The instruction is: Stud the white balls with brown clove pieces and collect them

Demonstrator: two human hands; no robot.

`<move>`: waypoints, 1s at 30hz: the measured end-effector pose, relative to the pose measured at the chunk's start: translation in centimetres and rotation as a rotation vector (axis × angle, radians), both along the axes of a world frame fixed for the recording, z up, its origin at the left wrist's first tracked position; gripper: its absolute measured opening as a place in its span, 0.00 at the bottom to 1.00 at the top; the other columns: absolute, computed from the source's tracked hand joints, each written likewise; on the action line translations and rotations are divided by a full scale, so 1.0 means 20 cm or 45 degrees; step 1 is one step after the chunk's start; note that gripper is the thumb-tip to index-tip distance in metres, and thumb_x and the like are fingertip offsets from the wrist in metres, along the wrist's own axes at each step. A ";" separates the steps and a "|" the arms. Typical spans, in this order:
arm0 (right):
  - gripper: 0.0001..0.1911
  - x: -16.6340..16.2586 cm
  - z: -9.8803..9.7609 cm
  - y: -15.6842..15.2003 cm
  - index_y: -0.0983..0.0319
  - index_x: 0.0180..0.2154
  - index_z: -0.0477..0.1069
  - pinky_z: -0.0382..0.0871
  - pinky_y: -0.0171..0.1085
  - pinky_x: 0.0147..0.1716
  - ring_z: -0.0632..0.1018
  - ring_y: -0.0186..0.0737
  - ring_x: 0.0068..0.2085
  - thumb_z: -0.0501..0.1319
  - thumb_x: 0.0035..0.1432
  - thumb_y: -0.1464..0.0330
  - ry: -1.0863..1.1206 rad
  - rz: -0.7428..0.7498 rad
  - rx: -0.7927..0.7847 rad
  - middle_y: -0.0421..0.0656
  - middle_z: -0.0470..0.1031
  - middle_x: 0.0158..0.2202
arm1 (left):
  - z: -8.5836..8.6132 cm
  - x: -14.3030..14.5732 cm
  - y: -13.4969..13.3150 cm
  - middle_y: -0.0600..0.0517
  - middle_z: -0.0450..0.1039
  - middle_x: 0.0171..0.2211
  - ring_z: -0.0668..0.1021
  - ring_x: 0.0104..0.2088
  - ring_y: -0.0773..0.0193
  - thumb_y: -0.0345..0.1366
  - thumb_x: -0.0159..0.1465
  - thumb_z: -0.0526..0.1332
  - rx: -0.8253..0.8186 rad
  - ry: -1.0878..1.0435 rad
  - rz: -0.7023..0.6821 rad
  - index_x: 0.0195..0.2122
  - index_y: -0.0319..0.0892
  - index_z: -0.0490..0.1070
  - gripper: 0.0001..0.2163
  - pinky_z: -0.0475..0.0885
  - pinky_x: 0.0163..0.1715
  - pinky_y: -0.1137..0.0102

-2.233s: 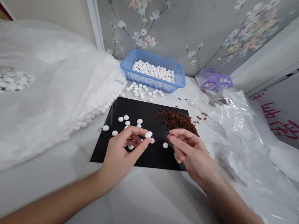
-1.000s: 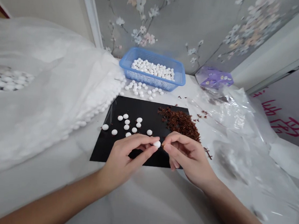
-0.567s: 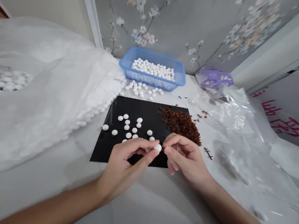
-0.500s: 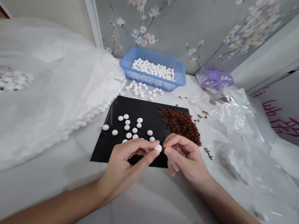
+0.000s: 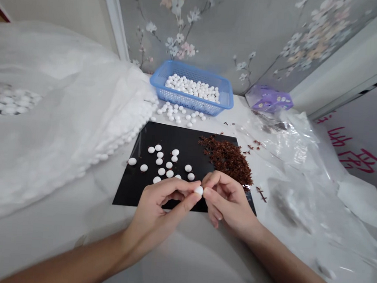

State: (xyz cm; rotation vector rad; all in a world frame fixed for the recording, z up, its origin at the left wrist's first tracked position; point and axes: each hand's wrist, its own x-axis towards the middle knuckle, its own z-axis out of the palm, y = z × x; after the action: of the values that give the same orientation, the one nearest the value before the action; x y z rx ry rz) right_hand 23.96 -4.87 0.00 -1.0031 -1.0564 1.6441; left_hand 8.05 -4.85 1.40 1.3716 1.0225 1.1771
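My left hand (image 5: 159, 211) pinches a small white bead (image 5: 199, 189) between thumb and forefinger, over the near edge of a black mat (image 5: 138, 185). My right hand (image 5: 227, 202) meets it from the right, its thumb and forefinger pressed together against the bead; whatever those fingers hold is too small to make out. Several loose white beads (image 5: 165, 161) lie on the mat's left half. A heap of small reddish-brown pieces (image 5: 228, 158) covers the mat's far right corner, just beyond my right hand.
A blue basket (image 5: 225, 101) of white beads stands at the back, with more beads (image 5: 181, 113) scattered before it. A big white translucent bag (image 5: 52, 116) of beads fills the left. Crumpled clear plastic (image 5: 297, 177) lies to the right, a purple packet (image 5: 269, 99) behind it.
My left hand lifted a white bead off the mat and carried it right and nearer. My right hand closed in until its fingertips touch the bead.
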 end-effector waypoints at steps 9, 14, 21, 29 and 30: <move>0.12 0.01 0.02 0.00 0.60 0.27 0.62 0.59 0.27 0.10 0.60 0.25 0.12 0.61 0.55 0.61 -0.431 -0.144 0.161 0.31 0.59 0.14 | 0.01 -0.06 0.11 0.53 0.78 0.33 0.79 0.32 0.66 0.35 0.59 0.60 0.107 0.347 -0.146 0.36 0.45 0.75 0.06 0.74 0.33 0.74; 0.04 0.05 0.03 0.00 0.61 0.33 0.70 0.65 0.31 0.22 0.74 0.33 0.28 0.57 0.58 0.70 -1.257 -0.053 0.948 0.44 0.71 0.32 | 0.02 -0.16 0.26 0.50 0.75 0.41 0.75 0.43 0.59 0.38 0.62 0.56 0.505 0.939 0.010 0.38 0.44 0.73 0.08 0.69 0.43 0.67; 0.12 0.05 -0.02 0.01 0.63 0.38 0.72 0.60 0.30 0.18 0.71 0.27 0.21 0.50 0.62 0.71 -1.720 0.103 1.289 0.43 0.73 0.35 | 0.01 -0.25 0.38 0.47 0.73 0.44 0.70 0.48 0.56 0.37 0.64 0.52 0.716 1.315 0.035 0.40 0.40 0.73 0.12 0.65 0.50 0.61; 0.10 0.03 0.01 0.01 0.63 0.34 0.67 0.62 0.29 0.20 0.74 0.29 0.25 0.48 0.63 0.73 -1.619 0.103 1.276 0.43 0.75 0.36 | 0.02 -0.27 0.44 0.48 0.72 0.49 0.71 0.50 0.54 0.38 0.63 0.52 0.727 1.488 -0.134 0.44 0.41 0.74 0.15 0.63 0.51 0.57; 0.09 0.03 0.02 0.00 0.63 0.35 0.66 0.63 0.29 0.21 0.75 0.30 0.26 0.48 0.62 0.74 -1.577 0.096 1.278 0.43 0.75 0.35 | 0.04 -0.27 0.46 0.48 0.72 0.49 0.71 0.49 0.55 0.38 0.63 0.51 0.733 1.492 -0.138 0.46 0.40 0.73 0.15 0.63 0.50 0.58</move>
State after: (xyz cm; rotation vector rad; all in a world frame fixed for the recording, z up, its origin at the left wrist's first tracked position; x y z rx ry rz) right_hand 24.52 -4.84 0.35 -1.1899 -2.3687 0.1699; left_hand 2.68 4.34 2.16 2.6742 1.3864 0.5045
